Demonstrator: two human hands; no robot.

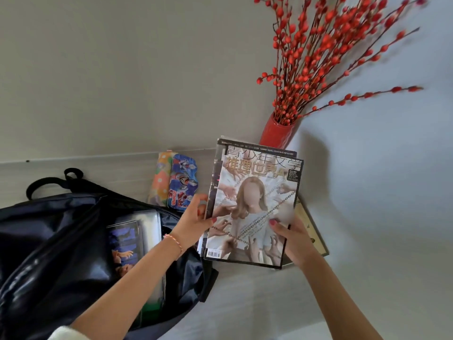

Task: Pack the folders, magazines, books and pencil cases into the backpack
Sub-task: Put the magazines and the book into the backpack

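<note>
A stack of magazines [252, 204], its top cover showing a figure wrapped in chains, is lifted off the table at the centre. My left hand [196, 222] grips its left edge and my right hand [291, 236] holds its lower right edge. The dark backpack [56, 231] lies open at the left, with a magazine [125, 244] and a pale folder [152, 222] inside. Two pencil cases lean by the wall beyond the bag: a blue tin one [182, 185] and a colourful spotted one [160, 177]. A book [311, 229] lies partly hidden under the magazines at the right.
A red vase [277, 133] with long red-budded branches [326, 52] stands in the corner just behind the magazines. The pale table [269, 303] runs to the wall at the back and right.
</note>
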